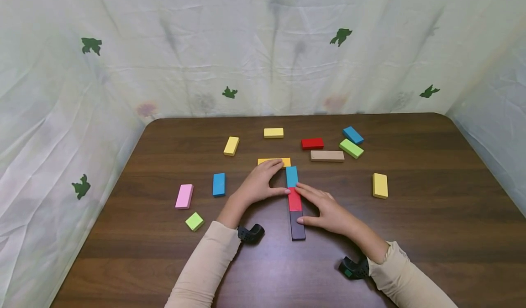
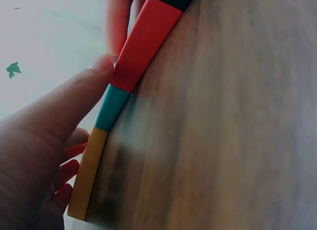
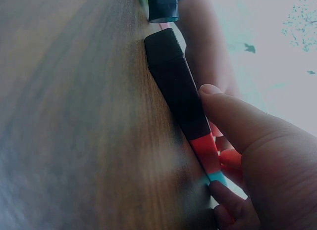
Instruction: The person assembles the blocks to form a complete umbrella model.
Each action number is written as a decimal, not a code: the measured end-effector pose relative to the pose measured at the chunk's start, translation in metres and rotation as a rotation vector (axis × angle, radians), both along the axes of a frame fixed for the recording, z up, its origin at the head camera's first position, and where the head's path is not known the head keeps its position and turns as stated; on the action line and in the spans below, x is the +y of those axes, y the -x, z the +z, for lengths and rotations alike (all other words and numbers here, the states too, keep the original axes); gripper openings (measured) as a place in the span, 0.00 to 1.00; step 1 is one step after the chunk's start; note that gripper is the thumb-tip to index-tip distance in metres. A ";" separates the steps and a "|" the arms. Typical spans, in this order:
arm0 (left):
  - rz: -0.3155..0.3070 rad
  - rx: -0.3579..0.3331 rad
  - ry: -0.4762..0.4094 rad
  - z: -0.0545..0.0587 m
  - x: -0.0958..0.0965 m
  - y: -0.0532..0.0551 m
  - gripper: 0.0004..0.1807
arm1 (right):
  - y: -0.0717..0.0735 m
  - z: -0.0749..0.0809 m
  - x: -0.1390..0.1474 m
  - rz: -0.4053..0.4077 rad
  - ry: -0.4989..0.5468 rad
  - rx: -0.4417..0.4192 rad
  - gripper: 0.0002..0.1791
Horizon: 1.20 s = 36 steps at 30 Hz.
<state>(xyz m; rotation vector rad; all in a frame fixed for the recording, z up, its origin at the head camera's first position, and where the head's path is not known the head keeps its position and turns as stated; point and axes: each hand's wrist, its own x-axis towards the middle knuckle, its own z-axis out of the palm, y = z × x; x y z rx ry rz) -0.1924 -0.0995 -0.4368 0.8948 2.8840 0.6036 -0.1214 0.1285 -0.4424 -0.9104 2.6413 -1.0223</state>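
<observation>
A row of blocks lies end to end on the table: a black block nearest me, then a red one and a blue one. An orange block lies crosswise at the far end. My left hand has its fingers over the orange block and its thumb extended to the red block's left edge, as the left wrist view also shows. From the right, my right hand touches the row, thumb on the black block and fingertips by the red and blue blocks.
Loose blocks surround the row: pink, green and blue at left; yellow, yellow, red and tan behind; green, blue and yellow at right. A curtain hangs behind the table.
</observation>
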 end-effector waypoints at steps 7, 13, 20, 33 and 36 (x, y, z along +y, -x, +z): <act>0.019 0.017 -0.037 -0.003 0.002 -0.003 0.47 | 0.000 0.000 0.000 -0.007 0.001 -0.006 0.42; 0.021 0.019 -0.059 -0.006 0.002 -0.003 0.47 | -0.001 0.000 0.000 -0.009 0.009 -0.003 0.42; 0.024 0.024 -0.061 -0.009 0.001 -0.003 0.47 | 0.000 0.000 0.000 -0.011 0.013 -0.013 0.42; 0.018 0.036 -0.072 -0.011 0.000 -0.003 0.47 | 0.005 0.011 0.002 -0.022 0.127 -0.096 0.42; 0.024 0.026 -0.071 -0.011 0.001 -0.003 0.47 | 0.008 0.017 0.003 -0.030 0.146 -0.096 0.42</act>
